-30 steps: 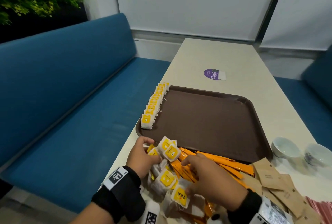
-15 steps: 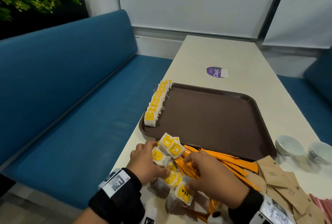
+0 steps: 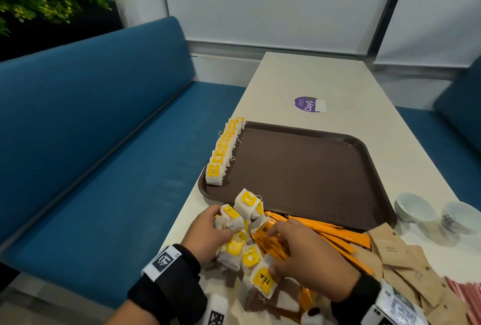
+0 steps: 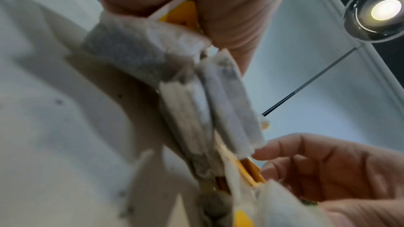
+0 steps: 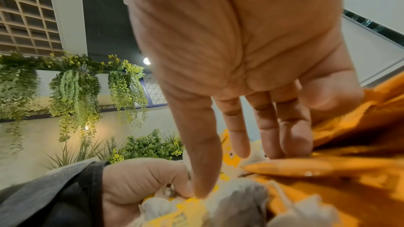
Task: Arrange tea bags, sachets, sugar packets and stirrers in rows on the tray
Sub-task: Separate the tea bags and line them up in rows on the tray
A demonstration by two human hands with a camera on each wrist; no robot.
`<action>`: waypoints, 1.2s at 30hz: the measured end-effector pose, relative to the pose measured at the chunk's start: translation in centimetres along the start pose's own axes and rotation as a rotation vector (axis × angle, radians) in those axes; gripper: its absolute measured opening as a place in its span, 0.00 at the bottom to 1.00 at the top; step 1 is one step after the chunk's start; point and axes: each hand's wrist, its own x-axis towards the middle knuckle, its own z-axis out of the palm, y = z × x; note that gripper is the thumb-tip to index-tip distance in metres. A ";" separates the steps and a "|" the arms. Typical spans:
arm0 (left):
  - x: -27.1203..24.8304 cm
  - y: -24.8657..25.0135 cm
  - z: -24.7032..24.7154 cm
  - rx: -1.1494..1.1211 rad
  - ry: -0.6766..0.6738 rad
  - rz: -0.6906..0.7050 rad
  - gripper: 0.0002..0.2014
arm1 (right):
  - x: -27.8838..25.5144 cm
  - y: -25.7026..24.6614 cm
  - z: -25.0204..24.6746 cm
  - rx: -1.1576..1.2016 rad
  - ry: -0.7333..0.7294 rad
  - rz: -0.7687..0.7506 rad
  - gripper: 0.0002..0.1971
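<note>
A brown tray point(image 3: 299, 173) lies on the table with a row of yellow-tagged tea bags point(image 3: 223, 150) standing along its left edge. In front of it sits a loose pile of tea bags point(image 3: 242, 251). My left hand point(image 3: 218, 223) pinches one tea bag point(image 4: 131, 49) at the pile's left side, between thumb and fingers. My right hand point(image 3: 281, 249) lies flat over the pile. Its straight fingers point(image 5: 238, 135) touch the orange sachets point(image 3: 333, 233), and its thumb presses a bag marked TEA point(image 3: 263, 280).
Brown paper packets point(image 3: 395, 251) and pink sticks point(image 3: 463, 296) lie at the right front. Two small white bowls point(image 3: 413, 207) stand right of the tray. A purple sticker point(image 3: 309, 104) is on the table beyond the tray. A blue bench point(image 3: 91, 142) runs along the left.
My left hand has closed its thumb and fingers on a tea bag at the pile's left side. My right hand has stayed on the pile, shifting only slightly.
</note>
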 end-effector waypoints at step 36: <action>-0.1 6.1 4.6 -0.892 -0.205 -0.061 0.21 | 0.9 -1.3 -1.6 1.013 0.208 -0.098 0.17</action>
